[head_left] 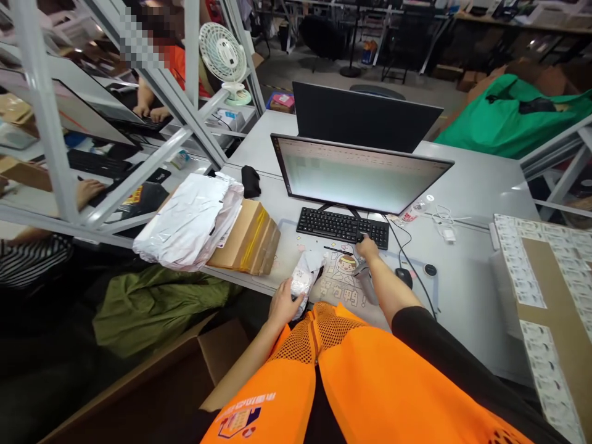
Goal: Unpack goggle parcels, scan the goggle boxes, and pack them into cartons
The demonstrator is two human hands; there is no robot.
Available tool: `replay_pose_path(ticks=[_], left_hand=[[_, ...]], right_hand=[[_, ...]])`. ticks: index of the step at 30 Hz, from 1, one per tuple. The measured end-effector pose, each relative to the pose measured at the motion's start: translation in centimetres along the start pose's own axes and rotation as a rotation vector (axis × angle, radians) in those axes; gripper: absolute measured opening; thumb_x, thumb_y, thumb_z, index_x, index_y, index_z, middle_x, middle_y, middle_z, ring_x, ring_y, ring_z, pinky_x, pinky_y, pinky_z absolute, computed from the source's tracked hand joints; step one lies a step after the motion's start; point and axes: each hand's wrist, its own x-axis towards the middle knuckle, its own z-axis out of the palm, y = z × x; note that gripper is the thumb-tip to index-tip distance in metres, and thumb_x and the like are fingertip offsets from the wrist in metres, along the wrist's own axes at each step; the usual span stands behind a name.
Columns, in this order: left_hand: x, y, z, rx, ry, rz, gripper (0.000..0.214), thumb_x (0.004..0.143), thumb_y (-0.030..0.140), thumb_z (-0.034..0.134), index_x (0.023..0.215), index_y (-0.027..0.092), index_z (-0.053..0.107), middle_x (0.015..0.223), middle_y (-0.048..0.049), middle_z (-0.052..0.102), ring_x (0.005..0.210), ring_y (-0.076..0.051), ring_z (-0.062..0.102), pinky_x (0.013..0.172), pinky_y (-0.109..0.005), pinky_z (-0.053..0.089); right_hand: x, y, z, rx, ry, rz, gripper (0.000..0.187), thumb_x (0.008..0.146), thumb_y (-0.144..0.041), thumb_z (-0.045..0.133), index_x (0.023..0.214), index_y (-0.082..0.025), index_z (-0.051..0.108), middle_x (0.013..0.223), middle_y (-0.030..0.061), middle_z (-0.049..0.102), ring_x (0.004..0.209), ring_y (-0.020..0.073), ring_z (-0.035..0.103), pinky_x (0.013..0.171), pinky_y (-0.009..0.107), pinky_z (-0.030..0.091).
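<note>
Left hand [283, 301]: holding white parcel [303, 279] | right hand [367, 248]: touching black keyboard [328, 226], finger spread unclear

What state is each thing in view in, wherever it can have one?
White packet: held in left hand
Keyboard: right hand on its keys
Near monitor: on, screen lit
Far monitor: facing away, on or off unclear
Mouse: untouched
Cardboard box: open
Fan: running or not, cannot tell

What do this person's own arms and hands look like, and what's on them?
The left hand and right hand wear no gloves, and both forearms are bare. A black sleeve reaches about the right elbow; no left sleeve shows.
</note>
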Motion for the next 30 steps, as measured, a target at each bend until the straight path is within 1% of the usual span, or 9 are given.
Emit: replay_pose_path(ticks=[5,9,14,16,18,21,23,27,30], left_hand=[[-0.5,2.3,1.4,0.246,-0.032,-0.069,0.091,0.088,0.042,0.076,0.165,0.014,0.036,0.155,-0.0246,0.054,0.135,-0.042,0.061,0.110,-0.048,0.049],[0.9,2.1,1.2,0.226,-0.076,-0.114,0.096,0.087,0.038,0.076,0.167,0.012,0.031,0.144,-0.0257,0.059,0.129,-0.043,0.064,0.106,-0.048,0.050],[4.3,-2.8,-0.7,-0.346,-0.188,-0.199,0.098,0.081,0.042,0.080,0.164,0.011,0.039,0.151,-0.0243,0.061,0.137,-0.037,0.063,0.115,-0.044,0.049],[5.4,-4.7,-1.1,-0.594,-0.284,-0.256,0.098,0.082,0.046,0.078,0.164,0.010,0.040,0.147,-0.0233,0.065,0.132,-0.035,0.068,0.112,-0.043,0.053],[6.2,-5.8,-1.1,-0.702,-0.379,-0.262,0.103,0.079,0.052,0.078,0.166,0.012,0.040,0.146,-0.0220,0.068,0.127,-0.034,0.071,0.109,-0.043,0.056],[7.1,-5.8,-0.9,-0.676,-0.475,-0.198,0.105,0.075,0.054,0.079,0.166,0.016,0.044,0.148,-0.0178,0.069,0.130,-0.034,0.070,0.109,-0.043,0.057],[8.1,-5.0,-0.8,-0.629,-0.514,-0.155,0.102,0.073,0.050,0.080,0.165,0.017,0.048,0.149,-0.0156,0.069,0.133,-0.034,0.069,0.113,-0.044,0.055],[10.3,-2.6,-1.8,-0.525,-0.535,-0.083,0.107,0.062,0.036,0.087,0.162,0.017,0.053,0.157,-0.0146,0.063,0.142,-0.039,0.060,0.124,-0.046,0.044],[10.5,-0.6,-2.4,-0.248,-0.414,0.122,0.108,0.063,0.025,0.089,0.164,0.020,0.052,0.163,-0.0158,0.056,0.147,-0.043,0.052,0.129,-0.051,0.036]], right_hand=[[0.3,-1.5,-1.2,0.019,-0.010,-0.096,0.056,0.098,-0.022,0.064,0.151,-0.006,0.057,0.130,0.0249,0.076,0.117,0.0293,0.074,0.099,0.036,0.055],[-3.2,-1.9,1.6,0.072,0.003,-0.244,0.047,0.101,-0.030,0.063,0.145,-0.014,0.065,0.138,0.0187,0.074,0.123,0.0287,0.072,0.102,0.033,0.054],[-10.5,0.9,9.3,0.112,-0.062,-0.355,0.056,0.097,-0.026,0.065,0.150,-0.011,0.060,0.133,0.0154,0.076,0.123,0.0268,0.070,0.108,0.032,0.051],[-12.3,3.1,11.3,0.115,-0.045,-0.341,0.062,0.096,-0.022,0.061,0.156,-0.009,0.054,0.144,0.0183,0.069,0.135,0.0289,0.063,0.116,0.036,0.046],[-12.9,5.4,12.3,0.123,0.009,-0.322,0.064,0.095,-0.019,0.056,0.157,-0.007,0.050,0.151,0.0209,0.063,0.140,0.0317,0.058,0.120,0.041,0.043],[-12.0,7.9,12.1,0.152,0.127,-0.287,0.061,0.095,-0.020,0.051,0.155,-0.006,0.052,0.148,0.0240,0.062,0.136,0.0349,0.058,0.117,0.045,0.046],[-10.6,7.8,11.1,0.166,0.176,-0.269,0.056,0.095,-0.021,0.050,0.149,-0.006,0.058,0.144,0.0249,0.063,0.133,0.0357,0.060,0.115,0.046,0.048],[-7.6,3.6,8.6,0.208,0.216,-0.328,0.049,0.095,-0.020,0.050,0.140,-0.008,0.064,0.138,0.0229,0.067,0.130,0.0340,0.061,0.114,0.045,0.048],[-6.2,0.8,7.0,0.299,0.297,-0.352,0.048,0.095,-0.023,0.050,0.139,-0.010,0.065,0.134,0.0208,0.070,0.128,0.0323,0.062,0.113,0.043,0.047]])
